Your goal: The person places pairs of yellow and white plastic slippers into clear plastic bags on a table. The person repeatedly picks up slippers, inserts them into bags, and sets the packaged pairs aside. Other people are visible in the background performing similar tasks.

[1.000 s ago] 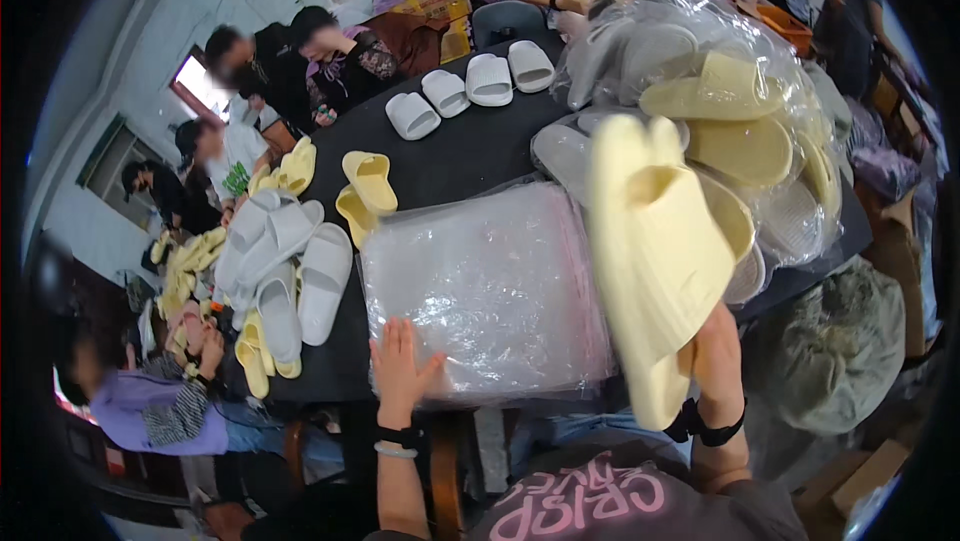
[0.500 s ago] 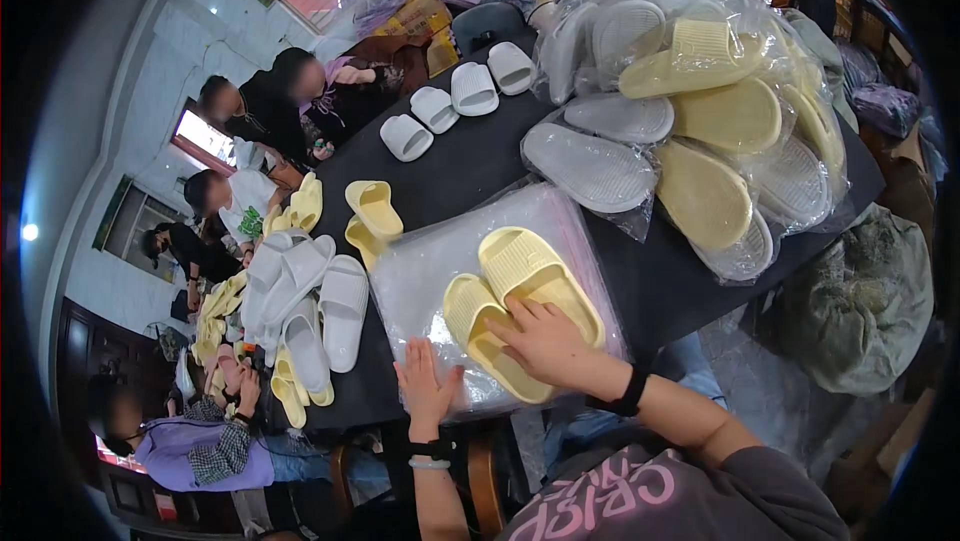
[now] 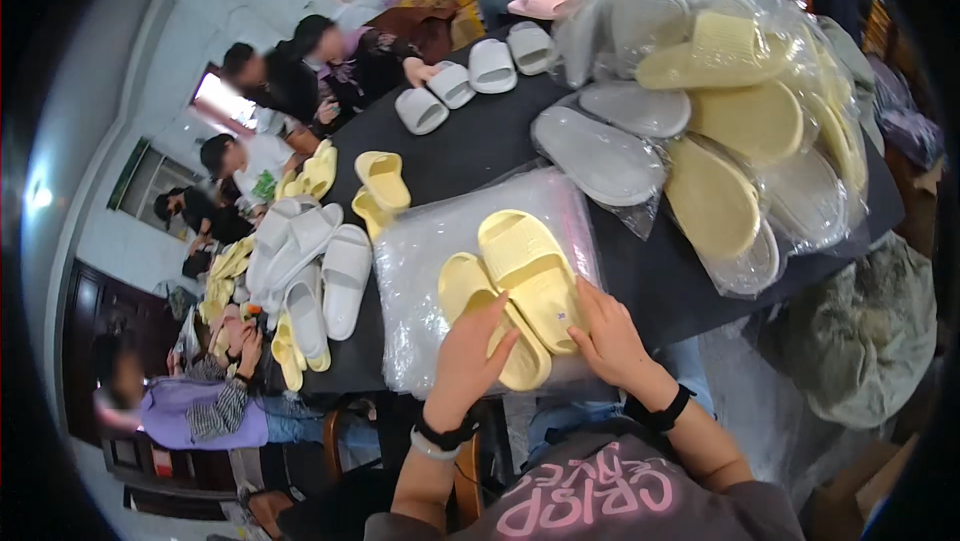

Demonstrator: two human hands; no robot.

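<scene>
A pair of yellow slide slippers (image 3: 535, 271) lies on a stack of clear plastic bags (image 3: 410, 261), straps pointing away from me. My left hand (image 3: 468, 353) holds the left slipper by its outer side, the thumb over the footbed. On the other side, my right hand (image 3: 612, 336) grips the right slipper near its heel. Its thumb rests at the inner edge and its fingers run along the outer edge. A small mark shows on that footbed. The undersides of the slippers and some fingertips are hidden.
Bagged grey and yellow slippers (image 3: 740, 121) form a pile at the right. White slippers (image 3: 347, 276) and yellow ones (image 3: 383, 179) lie to the left. Several white slippers (image 3: 492, 66) line the far edge. Co-workers sit around the dark table (image 3: 660, 296); a sack (image 3: 860, 341) stands at right.
My left hand has come from the bags onto the left slipper. My right hand has moved from inside the slippers to the right one's outer side. A co-worker's hand now reaches the far white slippers.
</scene>
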